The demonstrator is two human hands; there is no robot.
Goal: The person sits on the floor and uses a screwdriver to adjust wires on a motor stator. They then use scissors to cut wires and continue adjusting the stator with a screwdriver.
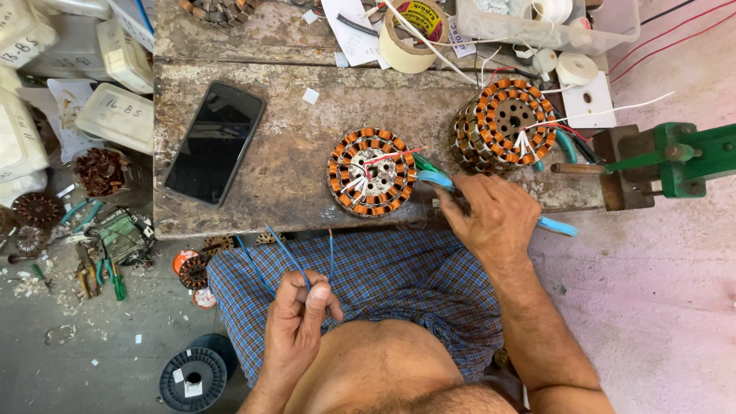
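— Blue insulated wires (287, 257) are pinched between the thumb and bent fingers (313, 295) of the left hand (295, 330), which is held over the lap, below the bench's near edge. The strands rise toward that edge, so they are probably kept taut and away from the checked cloth (383, 284).

— And the other hand?

— The right hand (491, 218) is closed around blue-handled pliers (441, 181) at the near edge of the bench (291, 146). One handle tip shows past the wrist; the nose is aimed at the copper-wound stator (372, 172) lying flat just inside that edge. The tool seems to be held low so that the stator's red and white leads can be reached from the side.

— What else is laid around?

— A second wound stator (502, 123) is leaned near the bench's right end, with white leads trailing off. A dark phone (215, 142) is laid face up toward the left end. A roll of tape (414, 31) and a clear tub (552, 23) are kept along the far edge. A green clamp-like fixture (675, 157) is set off the right end.

— Anything in the way?

— The right hand is crowded by the leaning stator. Hand tools (100, 272) and a dark spool (193, 377) are scattered on the floor to the left.
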